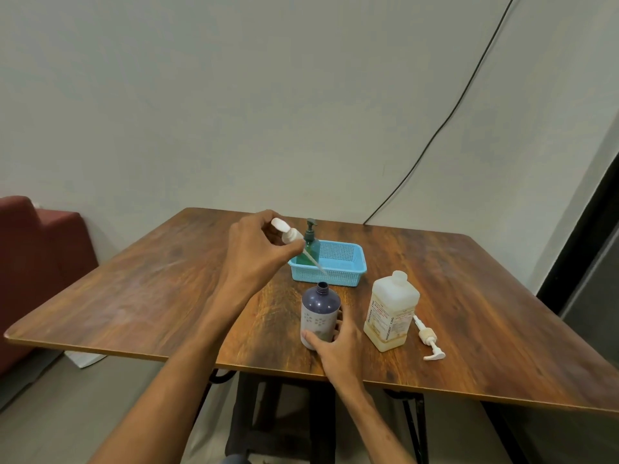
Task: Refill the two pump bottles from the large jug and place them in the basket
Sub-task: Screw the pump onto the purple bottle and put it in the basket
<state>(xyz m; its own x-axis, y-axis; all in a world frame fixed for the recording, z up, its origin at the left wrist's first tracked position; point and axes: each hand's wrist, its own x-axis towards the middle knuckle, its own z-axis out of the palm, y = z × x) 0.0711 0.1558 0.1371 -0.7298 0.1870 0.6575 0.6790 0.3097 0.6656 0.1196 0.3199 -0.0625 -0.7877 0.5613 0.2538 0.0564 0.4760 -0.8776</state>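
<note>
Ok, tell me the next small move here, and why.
Probably set the white pump down on the table to free the left hand for the jug. The purple bottle, steadied by the right hand, stands open, and the jug's neck is open too, its own pump lying beside it. The green bottle already sits in the basket.

Wooden table [140, 289] before a plain pale wall [234, 95]; black cable [462, 98] trailing down; maroon seat [37, 262] at left.
</note>
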